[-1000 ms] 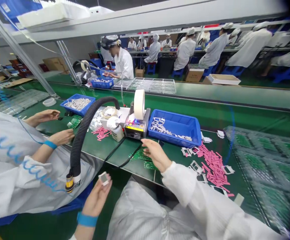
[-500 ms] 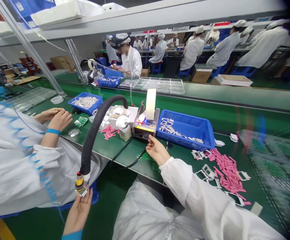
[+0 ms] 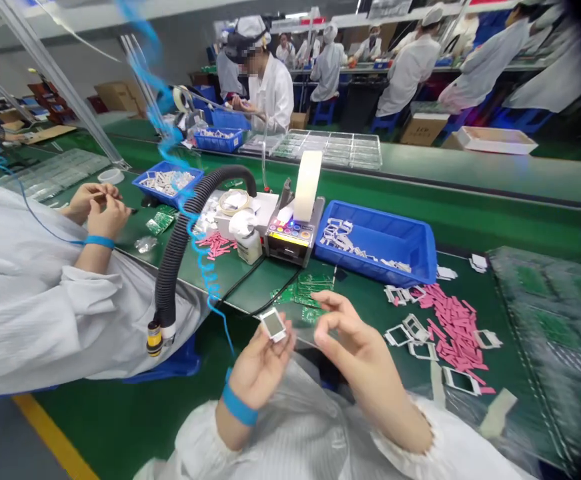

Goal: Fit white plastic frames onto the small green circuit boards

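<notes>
The left hand (image 3: pixel 259 369) grips a small white frame (image 3: pixel 273 325) at its fingertips, its window hard to make out; the right hand (image 3: pixel 355 353) hovers half-open just beside it. More frames sit in a blue bin (image 3: pixel 370 263), and pink strips (image 3: pixel 453 327) lie heaped on the bench.

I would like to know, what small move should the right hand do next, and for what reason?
Probably the right hand should bring its fingers to the small white frame and steady its edge. The left hand holds the frame up, and the right fingers are close beside it, with nothing clearly held.
</notes>
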Demonstrator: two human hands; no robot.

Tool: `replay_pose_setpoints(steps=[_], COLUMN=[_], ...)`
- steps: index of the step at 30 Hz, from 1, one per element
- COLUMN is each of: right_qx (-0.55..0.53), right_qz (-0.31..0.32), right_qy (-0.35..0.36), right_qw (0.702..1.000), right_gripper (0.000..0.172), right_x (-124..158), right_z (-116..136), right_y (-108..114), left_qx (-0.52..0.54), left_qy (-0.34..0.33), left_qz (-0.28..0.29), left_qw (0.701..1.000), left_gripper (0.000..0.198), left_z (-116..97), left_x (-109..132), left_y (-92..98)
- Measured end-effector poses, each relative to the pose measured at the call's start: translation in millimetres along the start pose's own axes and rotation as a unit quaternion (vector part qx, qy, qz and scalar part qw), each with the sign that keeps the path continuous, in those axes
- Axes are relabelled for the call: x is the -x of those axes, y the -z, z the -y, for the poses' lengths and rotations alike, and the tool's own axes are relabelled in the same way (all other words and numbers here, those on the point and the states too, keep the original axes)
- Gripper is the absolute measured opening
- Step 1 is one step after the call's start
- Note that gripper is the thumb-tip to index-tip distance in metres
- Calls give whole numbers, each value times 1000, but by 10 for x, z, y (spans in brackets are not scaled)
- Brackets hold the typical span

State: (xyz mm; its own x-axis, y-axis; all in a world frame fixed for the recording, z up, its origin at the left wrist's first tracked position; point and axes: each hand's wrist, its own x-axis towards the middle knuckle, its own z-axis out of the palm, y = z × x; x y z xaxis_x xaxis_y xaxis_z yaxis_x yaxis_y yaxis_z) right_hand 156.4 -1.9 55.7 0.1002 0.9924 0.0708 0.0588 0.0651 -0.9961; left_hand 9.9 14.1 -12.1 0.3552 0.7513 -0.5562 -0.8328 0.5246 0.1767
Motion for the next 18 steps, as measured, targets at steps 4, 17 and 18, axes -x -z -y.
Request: replay_pose_setpoints(steps=[4, 17, 18], right_qx=[134, 228, 225], right_qz=[3, -117, -119], right_qy=[86, 113, 108], right_qw=[987, 960, 961], right_gripper=[13, 14, 14], right_x=[160, 53, 49], right_z=[88, 99, 104], right_y=[98, 185, 187], left_qx=[-53, -106, -105], left_qy=[47, 13, 14], left_qz=[112, 126, 124], left_qw=[991, 986, 987], left_gripper=[14, 28, 29], left_z=[265, 395, 396], left_x=[91, 189, 192], left_y=[-387, -560, -565])
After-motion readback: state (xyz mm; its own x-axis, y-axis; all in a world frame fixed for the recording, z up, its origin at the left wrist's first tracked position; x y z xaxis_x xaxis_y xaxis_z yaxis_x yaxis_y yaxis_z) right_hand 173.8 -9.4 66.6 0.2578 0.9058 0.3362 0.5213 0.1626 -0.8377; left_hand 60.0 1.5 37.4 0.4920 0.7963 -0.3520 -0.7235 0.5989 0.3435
